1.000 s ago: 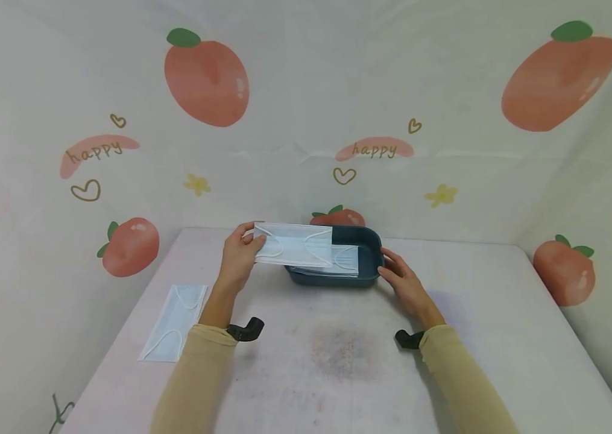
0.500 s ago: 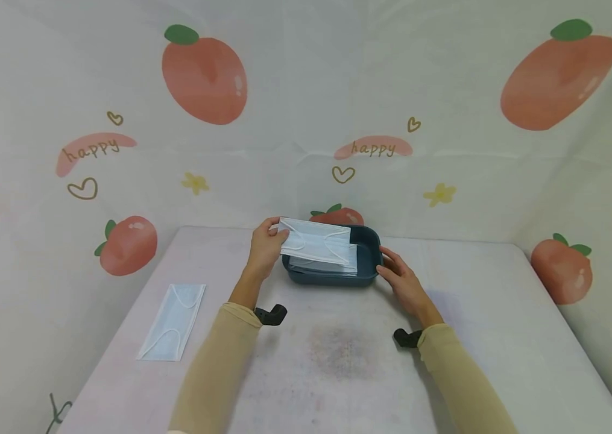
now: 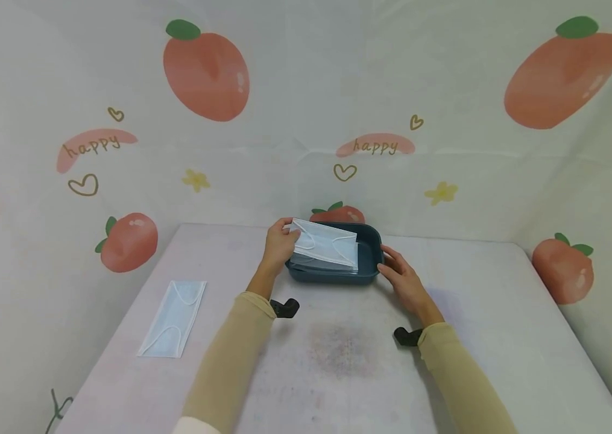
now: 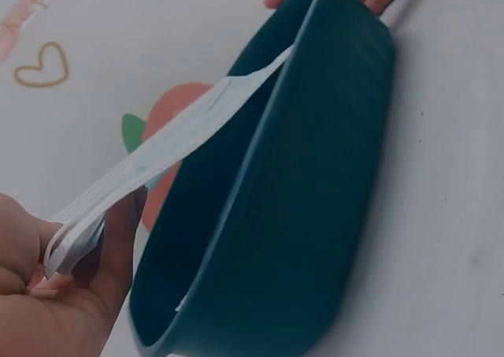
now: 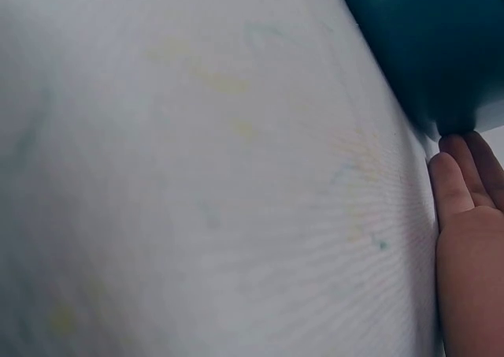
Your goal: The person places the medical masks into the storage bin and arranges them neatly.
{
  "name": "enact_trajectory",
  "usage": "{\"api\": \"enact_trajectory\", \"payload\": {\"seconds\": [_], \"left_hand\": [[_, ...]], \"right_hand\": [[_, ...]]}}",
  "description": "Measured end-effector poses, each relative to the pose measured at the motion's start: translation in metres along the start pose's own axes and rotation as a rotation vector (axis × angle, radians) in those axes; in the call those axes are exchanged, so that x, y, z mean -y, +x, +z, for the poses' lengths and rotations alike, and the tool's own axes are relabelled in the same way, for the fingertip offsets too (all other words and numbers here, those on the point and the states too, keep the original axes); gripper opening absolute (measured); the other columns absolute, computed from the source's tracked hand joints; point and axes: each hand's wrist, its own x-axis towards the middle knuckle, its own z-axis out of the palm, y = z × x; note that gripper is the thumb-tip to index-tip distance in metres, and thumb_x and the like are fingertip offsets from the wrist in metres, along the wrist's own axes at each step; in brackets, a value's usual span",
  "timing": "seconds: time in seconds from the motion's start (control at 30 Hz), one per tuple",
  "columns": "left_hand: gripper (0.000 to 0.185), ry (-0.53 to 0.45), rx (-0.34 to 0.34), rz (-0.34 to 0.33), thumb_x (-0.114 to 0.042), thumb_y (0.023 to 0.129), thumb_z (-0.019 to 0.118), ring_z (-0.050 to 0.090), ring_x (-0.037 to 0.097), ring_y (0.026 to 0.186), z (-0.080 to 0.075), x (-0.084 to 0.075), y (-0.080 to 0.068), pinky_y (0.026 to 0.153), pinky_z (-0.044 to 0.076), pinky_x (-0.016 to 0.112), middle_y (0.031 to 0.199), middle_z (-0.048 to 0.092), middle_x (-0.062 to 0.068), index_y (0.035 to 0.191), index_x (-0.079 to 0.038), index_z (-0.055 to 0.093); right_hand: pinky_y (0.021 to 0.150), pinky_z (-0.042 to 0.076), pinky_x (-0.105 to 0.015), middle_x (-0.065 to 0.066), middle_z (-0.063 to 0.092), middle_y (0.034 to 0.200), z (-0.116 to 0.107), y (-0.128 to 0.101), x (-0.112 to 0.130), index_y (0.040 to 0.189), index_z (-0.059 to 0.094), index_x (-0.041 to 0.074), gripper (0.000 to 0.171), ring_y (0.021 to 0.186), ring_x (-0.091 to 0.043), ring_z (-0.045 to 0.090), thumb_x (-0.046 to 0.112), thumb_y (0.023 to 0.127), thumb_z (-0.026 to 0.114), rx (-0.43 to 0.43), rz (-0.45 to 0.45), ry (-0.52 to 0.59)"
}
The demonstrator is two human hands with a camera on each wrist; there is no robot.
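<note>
The left hand point(image 3: 280, 246) pinches a white face mask point(image 3: 327, 247) at its left short edge, with the thumb on top and the fingers curled under it; in the left wrist view the same mask point(image 4: 169, 148) is seen from its side, thin and layered, between the thumb and the fingers point(image 4: 118, 247). The mask is tilted: its held end is a little above the left rim of the dark teal tray point(image 3: 372, 265), and its other end goes down into the tray, where it lies over some more masks of the same kind. I cannot tell if the held mask already touches the ones under it. The tray stands on the bench point(image 3: 338, 361) near the back edge, just in front of the wall cloth point(image 3: 295, 90) printed with peaches, hearts and the word "happy". The right hand point(image 3: 402, 278) rests at the right end of the tray with its fingers almost straight and relaxed; the fingertips touch the outer wall of the tray and hold nothing. In the right wrist view the fingertips point(image 5: 457, 176) are seen against the lower corner of the tray point(image 5: 425, 50). One more mask point(image 3: 173, 318) lies flat on the bench at the left side, well apart from the tray and from both hands. Both arms are in beige sleeves point(image 3: 230, 367).
</note>
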Motion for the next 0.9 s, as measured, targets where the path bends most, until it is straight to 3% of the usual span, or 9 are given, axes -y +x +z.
{"api": "enact_trajectory", "payload": {"seconds": [0.23, 0.37, 0.7, 0.9], "left_hand": [[0.042, 0.044, 0.003, 0.023, -0.011, 0.102, 0.056, 0.065, 0.019, 0.095, 0.008, 0.007, 0.004, 0.072, 0.052, 0.022, 0.129, 0.068, 0.020, 0.144, -0.006, 0.053], [0.041, 0.088, -0.004, 0.033, -0.012, 0.101, 0.057, 0.063, 0.017, 0.089, 0.011, 0.009, 0.004, 0.068, 0.049, 0.021, 0.123, 0.069, 0.019, 0.142, -0.006, 0.054], [0.041, 0.210, -0.042, 0.052, -0.013, 0.101, 0.057, 0.066, 0.027, 0.107, 0.012, 0.008, 0.003, 0.090, 0.055, 0.039, 0.127, 0.069, 0.019, 0.142, -0.006, 0.055], [0.042, 0.281, -0.068, 0.081, -0.014, 0.101, 0.058, 0.067, 0.032, 0.113, 0.015, 0.007, 0.000, 0.094, 0.056, 0.044, 0.127, 0.069, 0.020, 0.142, -0.007, 0.055]], "right_hand": [[0.130, 0.020, -0.053, -0.017, 0.027, 0.168, 0.003, 0.001, 0.002, 0.160, 0.031, 0.026, 0.065, 0.156, -0.032, 0.026, 0.032, 0.103, 0.061, 0.008, 0.007, 0.010], [0.130, 0.020, -0.053, -0.017, 0.027, 0.167, 0.004, 0.001, 0.003, 0.160, 0.031, 0.026, 0.064, 0.156, -0.032, 0.026, 0.030, 0.103, 0.060, 0.007, 0.007, 0.005], [0.130, 0.020, -0.053, -0.016, 0.027, 0.168, 0.002, 0.000, 0.002, 0.160, 0.031, 0.025, 0.064, 0.156, -0.032, 0.026, 0.030, 0.103, 0.060, 0.008, -0.006, 0.000], [0.130, 0.020, -0.054, -0.016, 0.026, 0.169, 0.000, 0.001, 0.000, 0.161, 0.030, 0.025, 0.065, 0.157, -0.032, 0.025, 0.032, 0.103, 0.060, 0.003, 0.004, -0.005]]}}
